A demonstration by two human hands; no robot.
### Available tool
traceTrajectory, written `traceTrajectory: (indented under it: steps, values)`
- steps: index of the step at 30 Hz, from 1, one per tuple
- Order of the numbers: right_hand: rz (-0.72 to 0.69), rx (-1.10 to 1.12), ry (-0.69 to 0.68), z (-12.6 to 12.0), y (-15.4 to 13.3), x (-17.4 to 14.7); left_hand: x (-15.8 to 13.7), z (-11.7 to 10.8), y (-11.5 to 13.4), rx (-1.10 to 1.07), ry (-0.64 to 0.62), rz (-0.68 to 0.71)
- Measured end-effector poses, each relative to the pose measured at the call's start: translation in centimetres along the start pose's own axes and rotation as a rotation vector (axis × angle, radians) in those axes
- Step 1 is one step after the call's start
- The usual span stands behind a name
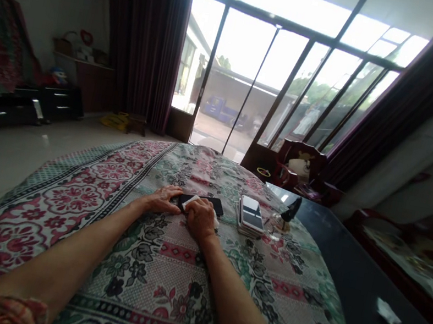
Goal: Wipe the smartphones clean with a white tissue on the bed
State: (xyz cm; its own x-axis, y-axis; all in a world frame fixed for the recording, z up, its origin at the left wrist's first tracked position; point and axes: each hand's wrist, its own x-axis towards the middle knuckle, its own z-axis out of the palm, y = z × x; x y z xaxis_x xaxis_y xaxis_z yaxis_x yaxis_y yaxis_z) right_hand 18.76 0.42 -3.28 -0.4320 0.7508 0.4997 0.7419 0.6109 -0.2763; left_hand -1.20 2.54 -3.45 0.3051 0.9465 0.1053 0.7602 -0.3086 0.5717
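A black smartphone (215, 204) lies flat on the flowered tablecloth (176, 294). At its left end, my left hand (163, 199) grips the edge with thumb and fingers. My right hand (201, 218) is closed on a white wiping cloth (190, 201) and presses it against the phone's dark face. Part of the cloth is hidden beneath my fingers. To the right of this hand sits a stack of several phones (252, 214), the top one white-framed with a dark screen. Beside the stack stands a clear spray bottle (275, 225) with a black nozzle (292, 209).
A dark tabletop (335, 250) shows beyond the cloth's right edge, with a crumpled white tissue (388, 312) on it. Carved wooden seats (303, 169) stand behind on the right. Glass doors (243, 77) are ahead; low black drawers (59, 101) are at left.
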Motion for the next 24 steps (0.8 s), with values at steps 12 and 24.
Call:
traceTrajectory:
  steps: [12, 24]
  values:
    - [0.004, 0.122, 0.102, 0.2, 0.3, 0.1, 0.5, 1.1, -1.3, 0.022, 0.065, 0.025]
    - [0.318, -0.096, 0.066, -0.1, 0.3, 0.5, 0.2, 1.7, -1.1, 0.07, 0.159, 0.039]
